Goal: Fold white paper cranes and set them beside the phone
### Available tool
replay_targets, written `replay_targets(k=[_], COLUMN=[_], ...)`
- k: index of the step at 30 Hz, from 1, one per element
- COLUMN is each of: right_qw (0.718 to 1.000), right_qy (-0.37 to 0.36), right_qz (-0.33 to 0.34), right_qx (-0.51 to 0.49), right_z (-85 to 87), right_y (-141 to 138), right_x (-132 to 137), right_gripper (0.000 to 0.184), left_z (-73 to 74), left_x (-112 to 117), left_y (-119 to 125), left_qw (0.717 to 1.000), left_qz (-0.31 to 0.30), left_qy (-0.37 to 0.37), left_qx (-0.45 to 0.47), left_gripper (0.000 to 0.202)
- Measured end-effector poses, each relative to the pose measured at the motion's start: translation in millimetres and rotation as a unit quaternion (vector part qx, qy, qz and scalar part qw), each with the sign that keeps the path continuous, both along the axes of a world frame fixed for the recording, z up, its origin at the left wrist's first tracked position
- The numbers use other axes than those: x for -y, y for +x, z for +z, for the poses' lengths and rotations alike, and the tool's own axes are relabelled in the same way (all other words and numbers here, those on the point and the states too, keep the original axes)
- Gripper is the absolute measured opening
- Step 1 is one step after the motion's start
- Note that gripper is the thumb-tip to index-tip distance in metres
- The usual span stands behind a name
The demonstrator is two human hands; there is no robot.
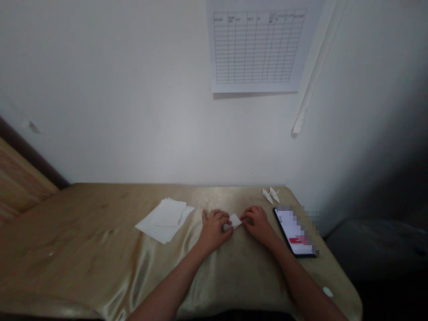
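A small folded white paper [235, 220] lies on the table with the shiny beige cloth [100, 249], held between both hands. My left hand [214, 228] has its fingers curled and pinches the paper's left side. From the right, my right hand [257, 223] pinches the other edge with bent fingers. Both hands rest on the cloth near the middle of the table.
A stack of white paper sheets [165, 219] lies left of the hands. A phone with a lit screen [294, 232] lies to the right, and a folded paper crane [271, 195] sits behind it by the wall. A printed grid sheet [256, 47] hangs on the wall.
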State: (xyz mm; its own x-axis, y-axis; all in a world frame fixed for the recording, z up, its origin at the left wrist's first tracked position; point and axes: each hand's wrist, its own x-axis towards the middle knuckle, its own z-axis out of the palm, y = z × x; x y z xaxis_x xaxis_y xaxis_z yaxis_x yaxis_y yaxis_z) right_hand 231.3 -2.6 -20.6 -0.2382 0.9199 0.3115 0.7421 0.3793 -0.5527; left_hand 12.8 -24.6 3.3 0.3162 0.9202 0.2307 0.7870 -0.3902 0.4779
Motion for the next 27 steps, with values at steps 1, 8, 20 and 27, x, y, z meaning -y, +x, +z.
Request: replay_targets(k=[1, 8, 20, 27], right_qw=[1.0, 1.0, 0.999, 1.0], right_qy=[0.002, 0.012, 0.012, -0.002], right_qz=[0.001, 0.007, 0.031, 0.02], right_qx=[-0.001, -0.012, -0.013, 0.015], right_z=[-0.2, 3.8, 6.6, 4.4], right_y=[0.2, 0.6, 0.2, -5.2], right_x=[-0.2, 1.1, 1.6, 1.5], right_gripper=[0.015, 0.014, 0.01, 0.009], left_z=[0.2, 1.3, -2.2, -2.3], left_x=[0.1, 0.8, -5.0, -6.7], left_y=[0.0, -0.8, -7.0, -7.5], left_qw=[1.0, 1.0, 0.999, 0.999], left_qz=[0.001, 0.001, -0.022, -0.017], left_qy=[-0.002, -0.006, -0.035, -0.049], left_qx=[0.0, 0.002, 0.005, 0.006], left_gripper=[0.01, 0.01, 0.014, 0.017])
